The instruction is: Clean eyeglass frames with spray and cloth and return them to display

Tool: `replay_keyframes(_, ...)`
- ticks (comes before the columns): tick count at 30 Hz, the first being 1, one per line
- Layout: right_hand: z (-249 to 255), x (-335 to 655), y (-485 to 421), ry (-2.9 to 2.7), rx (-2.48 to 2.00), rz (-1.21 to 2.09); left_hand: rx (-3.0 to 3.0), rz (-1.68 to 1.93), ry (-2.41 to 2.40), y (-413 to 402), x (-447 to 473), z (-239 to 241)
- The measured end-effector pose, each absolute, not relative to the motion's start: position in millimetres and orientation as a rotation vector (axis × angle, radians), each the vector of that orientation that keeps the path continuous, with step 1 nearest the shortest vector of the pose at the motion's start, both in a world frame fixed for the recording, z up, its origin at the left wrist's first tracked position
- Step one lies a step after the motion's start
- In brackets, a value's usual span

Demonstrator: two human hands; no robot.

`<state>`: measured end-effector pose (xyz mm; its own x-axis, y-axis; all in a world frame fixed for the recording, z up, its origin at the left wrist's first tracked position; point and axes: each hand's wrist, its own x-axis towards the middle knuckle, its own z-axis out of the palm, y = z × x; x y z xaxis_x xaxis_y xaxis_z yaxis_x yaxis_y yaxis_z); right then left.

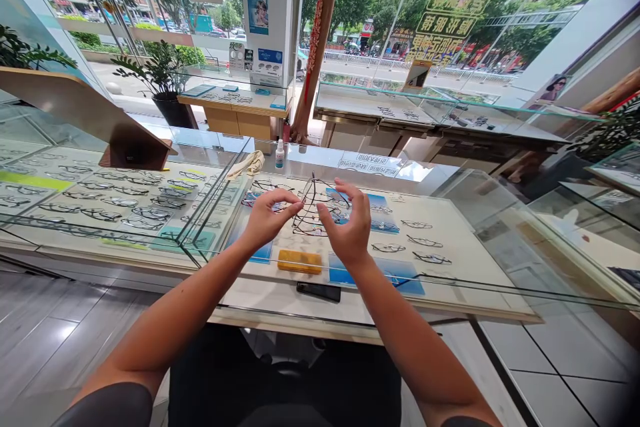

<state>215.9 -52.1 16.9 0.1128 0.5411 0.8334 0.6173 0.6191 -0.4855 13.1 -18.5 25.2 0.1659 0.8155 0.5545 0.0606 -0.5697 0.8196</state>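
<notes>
Above the glass display counter, my left hand (267, 217) pinches a thin dark-framed pair of eyeglasses (313, 188) between thumb and fingertips. My right hand (351, 221) is raised on the other side of the frame, its thumb and fingers curved and apart. One thin temple of the glasses stretches toward its fingertips; whether they touch it I cannot tell. Under both hands, more eyeglasses lie in the case, and their outlines overlap with the held pair. An orange-yellow box (300, 261) sits below them, with a dark phone (319, 291) nearer to me.
A small spray bottle (279, 155) and a beige cloth (247, 165) rest on the glass top at the far side. Paper signs (370, 165) lie to their right. At left, a brown wooden piece (133, 140) stands on the neighbouring glass case, which holds rows of glasses.
</notes>
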Motion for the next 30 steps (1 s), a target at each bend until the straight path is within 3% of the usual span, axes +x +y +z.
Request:
replay_keyframes(5, 12, 210, -56, -1.467, -0.871, -0.443, 1.773, 1.518, 0.903, -20, 16, 22)
replay_keyframes(11, 11, 203, -58, -1.657, -0.888, -0.239, 1.777, 1.513, 0.938, -22, 14, 22)
replay_keyframes(30, 8, 214, -47, -1.607, -1.087, -0.370, 1.959, 1.418, 0.984, -22, 13, 22)
